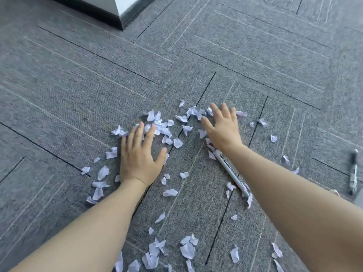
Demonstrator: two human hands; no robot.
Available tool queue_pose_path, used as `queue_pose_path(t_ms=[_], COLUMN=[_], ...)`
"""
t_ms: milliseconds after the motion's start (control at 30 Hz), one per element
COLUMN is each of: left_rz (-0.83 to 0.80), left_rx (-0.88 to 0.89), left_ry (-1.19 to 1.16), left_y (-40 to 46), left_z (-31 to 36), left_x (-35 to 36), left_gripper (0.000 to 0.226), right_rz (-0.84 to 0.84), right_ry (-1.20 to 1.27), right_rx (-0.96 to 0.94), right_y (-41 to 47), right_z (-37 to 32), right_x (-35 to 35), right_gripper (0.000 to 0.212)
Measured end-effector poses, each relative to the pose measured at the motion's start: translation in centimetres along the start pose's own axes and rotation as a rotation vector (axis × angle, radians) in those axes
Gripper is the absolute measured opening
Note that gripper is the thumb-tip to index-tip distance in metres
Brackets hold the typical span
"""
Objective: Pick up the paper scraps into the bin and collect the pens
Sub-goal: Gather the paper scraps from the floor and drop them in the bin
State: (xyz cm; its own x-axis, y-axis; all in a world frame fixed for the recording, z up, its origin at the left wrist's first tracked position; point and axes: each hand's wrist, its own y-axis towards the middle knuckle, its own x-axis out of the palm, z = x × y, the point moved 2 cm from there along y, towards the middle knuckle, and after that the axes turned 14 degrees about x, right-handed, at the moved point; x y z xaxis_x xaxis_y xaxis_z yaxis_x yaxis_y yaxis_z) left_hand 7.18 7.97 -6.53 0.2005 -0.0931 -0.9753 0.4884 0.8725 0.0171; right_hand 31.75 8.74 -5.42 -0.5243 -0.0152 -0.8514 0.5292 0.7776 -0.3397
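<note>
Carpet (255, 55): flat open hands (137, 156) on scraps (163, 130)

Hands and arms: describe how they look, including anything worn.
Both the left hand and right hand are bare, with no gloves, rings, watch or bracelets visible. The forearms are uncovered to the picture's edge; no sleeve shows. Nails look short and unpainted, though motion blur softens detail.

Torn white paper scraps (166, 132) lie strewn over the floor, thickest in a far central cluster, with looser pieces trailing left and a second patch nearest the camera. A white pen (231, 171) lies diagonally right of centre, scraps touching both ends. A dark pen (353, 171) lies far right, well apart, nearly lengthwise.
</note>
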Motion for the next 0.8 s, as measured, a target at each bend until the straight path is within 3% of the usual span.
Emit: queue_pose_path(t_ms=[100, 200, 267, 400, 633, 700, 800], left_rz=[-0.021, -0.052, -0.063, -0.044, 0.055, 0.091, 0.138], left_rx=[0.009, 0.017, 0.019, 0.02, 0.079, 0.092, 0.063], left_ry=[-0.023, -0.026, -0.028, -0.05, -0.201, -0.224, -0.273], left_y=[0.1, 0.1, 0.1, 0.1, -0.3, -0.3, 0.1], left_z=[0.0, -0.1, -0.1, -0.2, -0.4, -0.4, -0.6], left_x=[-0.4, -0.5, -0.5, -0.4, -0.2, -0.3, -0.7], left_gripper=[0.071, 0.073, 0.073, 0.069, 0.046, 0.052, 0.063], right_rz=[-0.042, 0.039, 0.082, -0.101, -0.146, -0.068, 0.003], right_ry=[0.033, 0.063, -0.023, -0.201, -0.071, -0.082, -0.201], right_rx=[-0.134, -0.267, -0.268, -0.258, -0.489, -0.476, -0.309], right_y=[-2.2, -4.1, -2.9, -0.5, -9.6, -10.4, -8.5], right_z=[-2.3, -3.6, -4.5, -6.8, -3.6, -2.6, -3.0], right_x=[0.7, 1.0, 1.3, 2.6, 2.9, 2.7, 2.8], right_gripper=[0.056, 0.046, 0.051, 0.062, 0.039, 0.04, 0.051])
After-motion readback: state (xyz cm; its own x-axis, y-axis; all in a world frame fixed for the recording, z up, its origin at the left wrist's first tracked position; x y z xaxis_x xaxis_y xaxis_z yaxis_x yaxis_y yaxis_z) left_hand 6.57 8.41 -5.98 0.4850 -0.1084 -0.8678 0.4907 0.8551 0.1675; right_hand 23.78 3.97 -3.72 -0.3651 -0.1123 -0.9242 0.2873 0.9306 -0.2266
